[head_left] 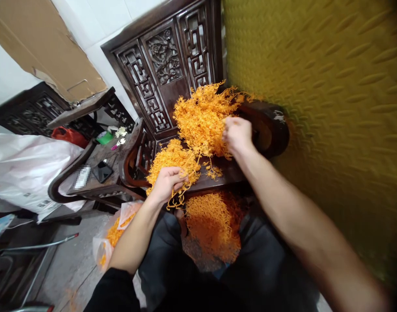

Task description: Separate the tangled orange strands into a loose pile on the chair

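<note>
Orange, stringy, branched pieces lie in two heaps on a dark carved wooden chair (231, 171). The larger heap (201, 115) rests against the chair back, and the smaller heap (166, 162) sits in front of it to the left. My left hand (166, 184) is closed in a pinch on a few orange strands (175, 200), whose thin stems dangle below the fingers. At the right side of the larger heap, the fingers of my right hand (239, 133) are closed on an orange strand, mostly hidden by the hand. A loose sprig (213, 172) lies between the heaps.
Below the seat, between my knees, is another orange mass (213, 216). A plastic bag (99, 247) with orange pieces stands on the floor at left. The side table (99, 177) holds a phone (102, 172) and green tape (105, 138). A yellow patterned panel (315, 108) rises at right.
</note>
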Motion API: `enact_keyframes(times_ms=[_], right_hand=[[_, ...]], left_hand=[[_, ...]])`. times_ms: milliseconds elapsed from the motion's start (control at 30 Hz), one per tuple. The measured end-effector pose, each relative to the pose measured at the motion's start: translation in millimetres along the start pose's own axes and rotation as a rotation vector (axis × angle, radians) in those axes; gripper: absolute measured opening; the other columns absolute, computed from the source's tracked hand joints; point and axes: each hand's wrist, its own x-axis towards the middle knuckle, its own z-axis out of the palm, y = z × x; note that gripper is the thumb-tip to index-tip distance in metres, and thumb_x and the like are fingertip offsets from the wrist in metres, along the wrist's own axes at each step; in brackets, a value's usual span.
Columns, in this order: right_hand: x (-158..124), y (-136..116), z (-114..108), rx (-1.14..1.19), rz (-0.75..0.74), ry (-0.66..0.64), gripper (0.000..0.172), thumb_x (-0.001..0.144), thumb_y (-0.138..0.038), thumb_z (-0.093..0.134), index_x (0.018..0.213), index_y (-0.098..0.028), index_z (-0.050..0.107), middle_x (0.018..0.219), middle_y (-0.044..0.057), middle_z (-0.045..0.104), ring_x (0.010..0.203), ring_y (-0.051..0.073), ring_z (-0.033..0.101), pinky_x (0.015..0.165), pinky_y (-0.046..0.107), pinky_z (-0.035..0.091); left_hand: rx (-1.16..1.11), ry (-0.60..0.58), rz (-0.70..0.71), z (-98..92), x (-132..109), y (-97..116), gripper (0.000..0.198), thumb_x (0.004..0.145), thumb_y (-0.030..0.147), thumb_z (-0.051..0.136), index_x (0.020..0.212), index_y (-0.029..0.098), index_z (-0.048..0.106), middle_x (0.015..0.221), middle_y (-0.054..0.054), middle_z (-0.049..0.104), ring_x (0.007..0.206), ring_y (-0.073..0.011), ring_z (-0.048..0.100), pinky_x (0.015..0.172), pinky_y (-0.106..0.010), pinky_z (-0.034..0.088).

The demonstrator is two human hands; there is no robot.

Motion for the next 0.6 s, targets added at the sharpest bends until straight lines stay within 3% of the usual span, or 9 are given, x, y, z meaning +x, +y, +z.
enact_keyframes(times_ms=[100, 200, 267, 367, 467, 600], right_hand=[[3, -10, -19, 0.074, 0.097, 0.046, 0.022, 0.096, -0.026, 0.058, 0.078, -0.02, 0.048, 0.06, -0.007, 0.039, 0.045, 0.006, 0.034, 0.043, 0.02, 0.026], [-13, -12, -19, 0.133, 0.227, -0.084, 0.012, 0.088, -0.016, 0.064, 0.08, -0.017, 0.056, 0.074, 0.003, 0.061, 0.056, 0.009, 0.058, 0.05, 0.02, 0.044], [-26, -9, -10, 0.193, 0.307, -0.169, 0.013, 0.083, -0.009, 0.066, 0.083, -0.017, 0.056, 0.086, 0.007, 0.069, 0.067, 0.012, 0.067, 0.055, 0.022, 0.049], [-42, -6, 3, 0.265, 0.355, -0.27, 0.018, 0.082, -0.01, 0.069, 0.096, -0.018, 0.061, 0.08, 0.003, 0.065, 0.061, 0.009, 0.057, 0.046, 0.019, 0.036], [-53, -4, 14, 0.313, 0.366, -0.442, 0.026, 0.089, -0.031, 0.076, 0.111, -0.019, 0.069, 0.066, -0.005, 0.045, 0.052, 0.007, 0.038, 0.042, 0.019, 0.016], [-68, 1, 33, 0.308, 0.331, -0.531, 0.045, 0.077, -0.055, 0.087, 0.095, -0.019, 0.07, 0.058, -0.008, 0.033, 0.05, 0.006, 0.027, 0.043, 0.021, 0.011]], left_hand=[[-0.007, 0.005, 0.021, -10.2, -4, -3, 0.027, 0.07, 0.035, 0.082, 0.067, 0.011, 0.069, 0.039, 0.006, 0.041, 0.037, -0.0027, 0.029, 0.043, -0.019, 0.017], [-0.004, 0.006, 0.03, -18.0, -3, -6, 0.028, 0.073, 0.035, 0.082, 0.069, 0.011, 0.07, 0.04, 0.006, 0.042, 0.037, -0.0028, 0.03, 0.043, -0.019, 0.019], [-0.018, 0.005, 0.028, -20.0, -3, -6, 0.029, 0.075, 0.036, 0.083, 0.071, 0.011, 0.071, 0.04, 0.006, 0.042, 0.037, -0.003, 0.031, 0.042, -0.019, 0.019], [-0.052, 0.012, 0.037, -18.9, -2, -5, 0.03, 0.075, 0.037, 0.084, 0.071, 0.011, 0.071, 0.039, 0.006, 0.041, 0.037, -0.0031, 0.03, 0.042, -0.019, 0.019], [-0.086, 0.005, 0.035, -16.0, -4, -2, 0.031, 0.073, 0.038, 0.086, 0.07, 0.011, 0.07, 0.038, 0.006, 0.04, 0.035, -0.0032, 0.029, 0.041, -0.019, 0.018], [-0.102, -0.02, 0.014, -11.6, -5, -2, 0.033, 0.074, 0.04, 0.086, 0.07, 0.011, 0.07, 0.039, 0.006, 0.041, 0.035, -0.0033, 0.03, 0.04, -0.019, 0.018]])
